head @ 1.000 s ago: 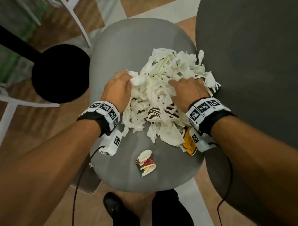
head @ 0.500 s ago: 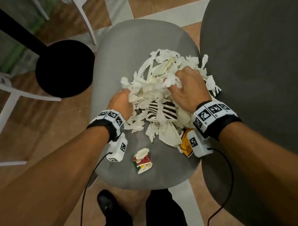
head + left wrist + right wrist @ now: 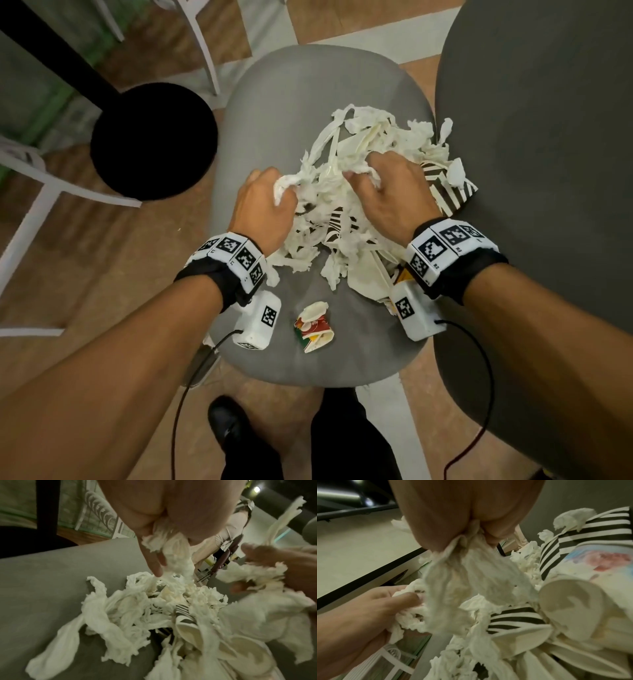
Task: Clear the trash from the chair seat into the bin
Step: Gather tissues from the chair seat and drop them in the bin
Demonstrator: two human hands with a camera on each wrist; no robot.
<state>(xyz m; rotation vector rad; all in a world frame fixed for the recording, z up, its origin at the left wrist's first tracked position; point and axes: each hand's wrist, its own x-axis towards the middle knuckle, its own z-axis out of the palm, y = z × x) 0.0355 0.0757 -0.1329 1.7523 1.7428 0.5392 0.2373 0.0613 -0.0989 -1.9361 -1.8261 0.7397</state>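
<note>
Hands first: my left hand (image 3: 265, 209) has its fingers curled round a wad of the shredded tissue (image 3: 346, 192), clear in the left wrist view (image 3: 164, 545). Right hand (image 3: 387, 195) is bunched on another clump of the same tissue, pinched tight in the right wrist view (image 3: 467, 555). Both sit on top of the pile, close together, knuckles up.

Pile itself lies mid-seat on the grey chair seat (image 3: 274, 102), trailing toward its right edge. Mixed in: striped paper wrapper (image 3: 445, 192) at the right edge, more striped paper under my palms, and crushed white paper cups (image 3: 571, 601). I count at least two cups, can't be sure with the tissue over them. A yellow scrap peeks out by my right wrist. One crumpled red-and-white wrapper (image 3: 313, 325) sits alone near the front of the seat, apart from the pile.

Progress, my read: nothing looks cleared yet. I'm at the gather-and-grab stage; all the trash visible is on the seat. Tissue strips too many and too tangled to count.

Bin: the black round thing (image 3: 154, 140) on the floor left of the chair is probably it, but I can't confirm an opening.

Left to do: lift both handfuls over, then the cups, the striped paper and the lone wrapper. Loose strips will likely shed on the way.
</note>
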